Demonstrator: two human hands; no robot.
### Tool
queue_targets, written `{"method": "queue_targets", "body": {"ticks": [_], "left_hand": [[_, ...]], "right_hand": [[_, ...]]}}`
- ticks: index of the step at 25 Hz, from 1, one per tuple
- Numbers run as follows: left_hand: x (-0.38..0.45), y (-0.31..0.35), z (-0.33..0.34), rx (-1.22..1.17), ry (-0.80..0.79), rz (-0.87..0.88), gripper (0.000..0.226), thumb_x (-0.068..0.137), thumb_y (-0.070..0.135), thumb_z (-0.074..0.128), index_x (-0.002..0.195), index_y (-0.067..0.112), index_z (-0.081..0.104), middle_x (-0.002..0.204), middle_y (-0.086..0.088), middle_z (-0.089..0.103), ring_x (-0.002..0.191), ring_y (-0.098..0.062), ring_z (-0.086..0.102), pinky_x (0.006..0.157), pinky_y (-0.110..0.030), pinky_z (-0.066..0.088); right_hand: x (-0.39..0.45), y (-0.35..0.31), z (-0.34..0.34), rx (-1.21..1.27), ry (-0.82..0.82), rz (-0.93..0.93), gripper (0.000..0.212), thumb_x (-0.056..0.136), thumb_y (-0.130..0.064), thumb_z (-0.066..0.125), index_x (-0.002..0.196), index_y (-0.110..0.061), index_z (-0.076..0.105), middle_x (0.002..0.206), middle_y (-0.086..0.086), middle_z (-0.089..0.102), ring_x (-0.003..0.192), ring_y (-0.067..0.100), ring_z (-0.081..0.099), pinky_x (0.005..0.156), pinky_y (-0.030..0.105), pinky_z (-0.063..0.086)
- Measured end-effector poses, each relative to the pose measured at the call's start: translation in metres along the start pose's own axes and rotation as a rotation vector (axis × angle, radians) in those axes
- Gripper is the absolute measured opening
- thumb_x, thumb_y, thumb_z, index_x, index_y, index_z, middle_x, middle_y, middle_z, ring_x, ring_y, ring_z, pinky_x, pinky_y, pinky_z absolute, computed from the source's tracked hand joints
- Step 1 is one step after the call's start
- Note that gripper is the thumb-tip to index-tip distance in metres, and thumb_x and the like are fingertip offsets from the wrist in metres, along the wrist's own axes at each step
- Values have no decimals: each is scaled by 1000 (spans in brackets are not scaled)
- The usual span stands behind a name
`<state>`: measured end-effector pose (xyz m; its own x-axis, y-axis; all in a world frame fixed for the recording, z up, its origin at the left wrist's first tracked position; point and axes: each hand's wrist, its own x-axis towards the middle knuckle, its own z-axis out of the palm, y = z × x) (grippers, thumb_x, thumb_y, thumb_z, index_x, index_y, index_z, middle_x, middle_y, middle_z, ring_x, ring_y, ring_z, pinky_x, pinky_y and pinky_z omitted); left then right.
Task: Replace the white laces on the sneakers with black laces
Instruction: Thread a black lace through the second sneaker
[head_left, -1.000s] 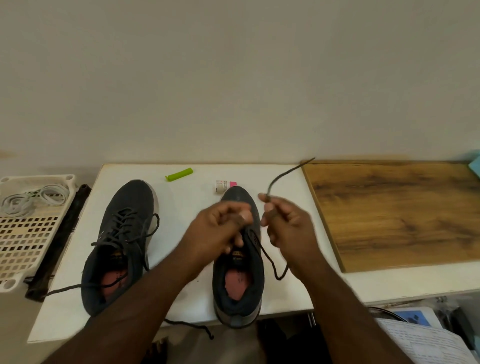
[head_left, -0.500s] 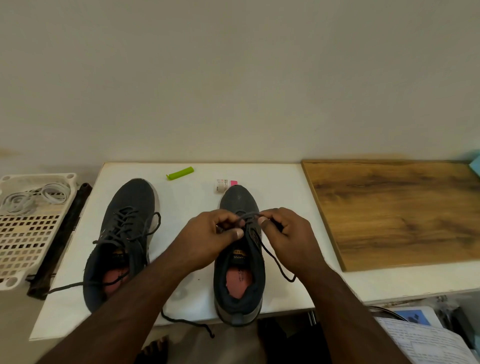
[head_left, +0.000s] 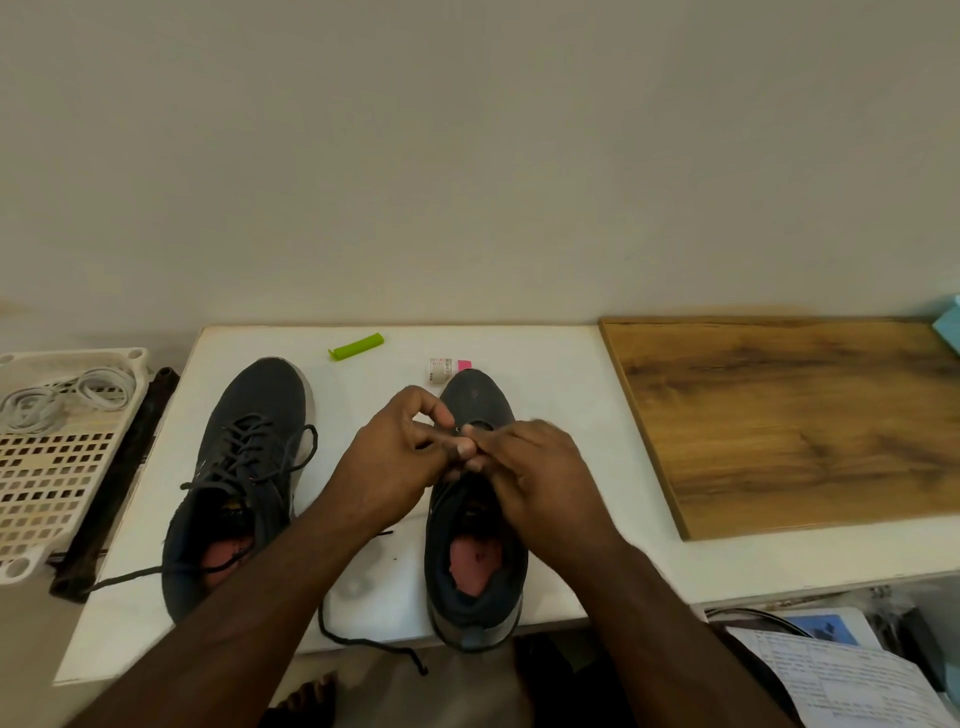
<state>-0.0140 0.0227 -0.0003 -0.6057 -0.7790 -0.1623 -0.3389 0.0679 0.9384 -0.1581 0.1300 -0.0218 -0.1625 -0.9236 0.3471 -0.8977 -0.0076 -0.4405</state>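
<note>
Your left hand (head_left: 400, 462) and right hand (head_left: 530, 467) meet at frame centre over right sneaker (head_left: 475, 545), fingers curled, pinching black lace (head_left: 363, 636) at eyelets. Left sneaker (head_left: 244, 483) already laced black, left of centre. White laces (head_left: 62, 397) coiled in basket (head_left: 52, 467), far left.

Both sneakers (head_left: 244, 467) are dark grey with pink insoles and black laces (head_left: 249, 447). White laces (head_left: 57, 397) lie in a cream perforated tray (head_left: 47, 483). The clip (head_left: 357, 346) is lime green, the board (head_left: 789, 421) brown woodgrain.
</note>
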Motion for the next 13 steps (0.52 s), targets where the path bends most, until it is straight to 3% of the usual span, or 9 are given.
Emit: {"method": "queue_targets", "body": {"ticks": [2, 4, 6, 9, 13], "left_hand": [[-2, 0, -2, 85, 9, -19, 21, 84, 30, 77, 88, 20, 58, 68, 4, 74, 62, -8, 69, 62, -24, 49], [-3, -2, -3, 269, -3, -49, 24, 78, 43, 79, 85, 27, 63, 74, 6, 71, 66, -4, 65, 61, -21, 47], [-7, -3, 0, 370, -81, -97, 32, 74, 49, 80, 95, 32, 63, 82, 9, 68, 73, -3, 63, 62, -22, 49], [-11, -4, 10, 445, -92, -97, 40, 76, 45, 78, 106, 30, 57, 90, 11, 61, 78, -6, 59, 64, -21, 46], [-12, -8, 25, 634, -1, -14, 33, 80, 47, 69, 100, 28, 51, 89, 9, 56, 76, -7, 54, 61, -21, 40]], "right_hand": [[0, 5, -5, 144, 49, 147, 24, 96, -28, 57, 112, -20, 73, 98, -4, 71, 91, 12, 62, 82, 37, 56], [-1, 8, -12, 241, 71, 339, 15, 97, -24, 62, 107, -23, 73, 97, -11, 71, 91, 5, 64, 83, 29, 56], [-1, 7, -14, 361, 87, 475, 19, 95, -20, 65, 111, -27, 74, 102, -16, 72, 96, -1, 65, 88, 24, 56], [1, 1, -12, 473, 65, 559, 20, 92, -19, 68, 108, -27, 77, 99, -16, 74, 93, -3, 67, 90, 25, 57], [-1, -3, 1, 453, -12, 612, 16, 91, -21, 69, 103, -26, 79, 94, -12, 73, 86, 8, 69, 87, 38, 59]]}}
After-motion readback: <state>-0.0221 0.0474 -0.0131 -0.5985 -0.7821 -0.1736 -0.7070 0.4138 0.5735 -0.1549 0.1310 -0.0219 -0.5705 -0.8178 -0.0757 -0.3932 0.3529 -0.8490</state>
